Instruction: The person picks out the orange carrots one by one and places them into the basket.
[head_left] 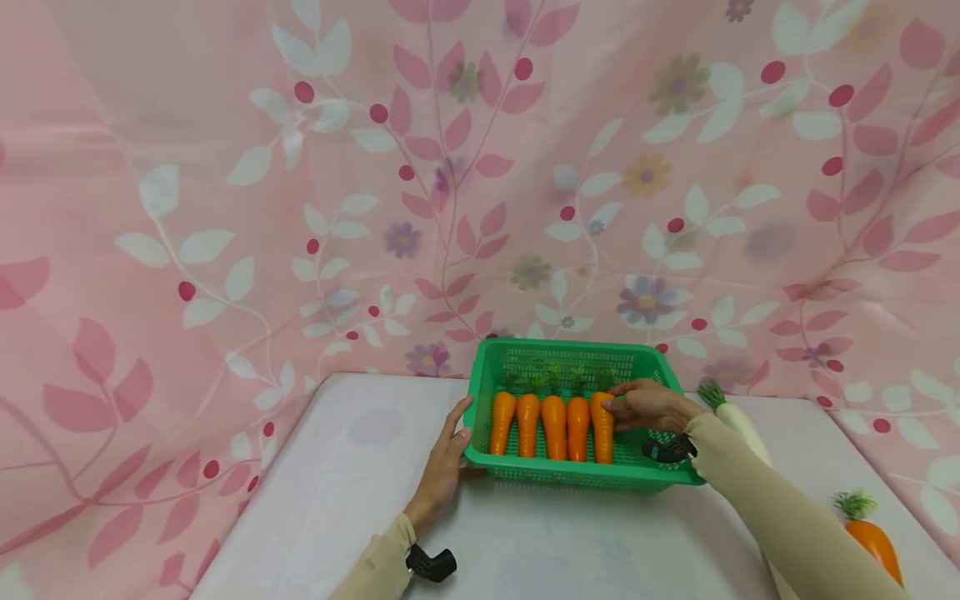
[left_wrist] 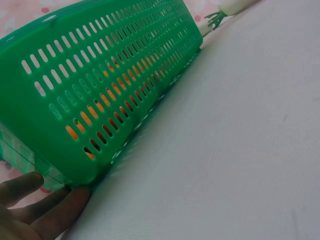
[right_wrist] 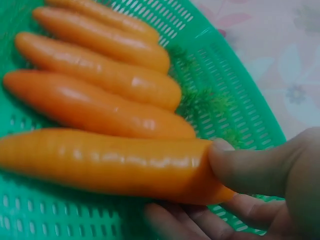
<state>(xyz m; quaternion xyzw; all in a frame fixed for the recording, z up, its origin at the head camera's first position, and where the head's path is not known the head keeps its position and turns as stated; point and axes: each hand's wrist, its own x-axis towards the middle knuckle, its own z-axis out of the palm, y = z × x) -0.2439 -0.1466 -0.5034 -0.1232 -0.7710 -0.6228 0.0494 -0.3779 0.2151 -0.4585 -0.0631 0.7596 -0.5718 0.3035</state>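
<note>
A green plastic basket (head_left: 570,475) with slotted walls sits at the far side of the table. Inside it several orange carrots (head_left: 553,427) with feathery green tops lie side by side. My right hand (head_left: 648,406) reaches into the basket and pinches the top end of the rightmost carrot (right_wrist: 115,162), thumb above and fingers curled below. That carrot's leafy top is largely hidden by the hand in the right wrist view. At the basket's left side, my left hand (head_left: 442,467) touches the rim and near corner with its fingers (left_wrist: 62,212) fairly straight.
A white radish (head_left: 742,429) with a green top lies to the right of the basket, partly behind the right sleeve. Another carrot (head_left: 873,546) lies near the table's right edge. A pink floral cloth (head_left: 465,208) hangs behind the white table (head_left: 360,483).
</note>
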